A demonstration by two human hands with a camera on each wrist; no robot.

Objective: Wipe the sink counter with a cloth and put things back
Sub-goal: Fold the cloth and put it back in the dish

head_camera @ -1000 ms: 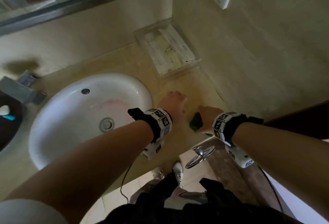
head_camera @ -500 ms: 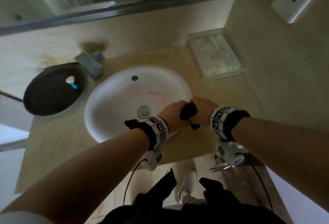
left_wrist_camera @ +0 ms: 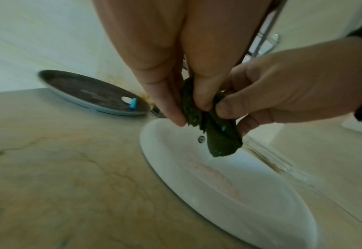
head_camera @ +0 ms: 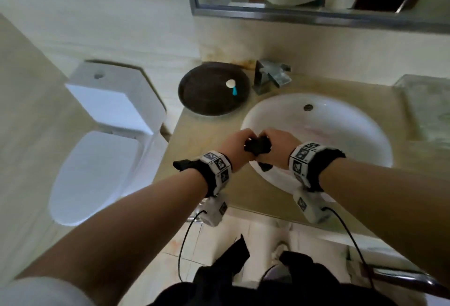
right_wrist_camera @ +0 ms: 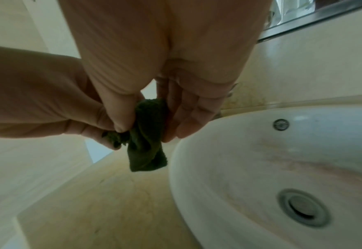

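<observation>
Hands (head_camera: 258,150) shifted left, cloth (left_wrist_camera: 216,134) hanging downward

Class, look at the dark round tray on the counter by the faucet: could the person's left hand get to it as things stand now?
Probably yes, once freed. The left hand pinches the cloth together with the right hand; bare counter lies between it and the tray.

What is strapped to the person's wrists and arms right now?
Both forearms are bare. The left hand and right hand wear no gloves. Each wrist carries a black strap with a white band of square black-and-white markers. A white camera block hangs under each wrist, trailing a thin black cable. A white short sleeve shows on the left arm.
</observation>
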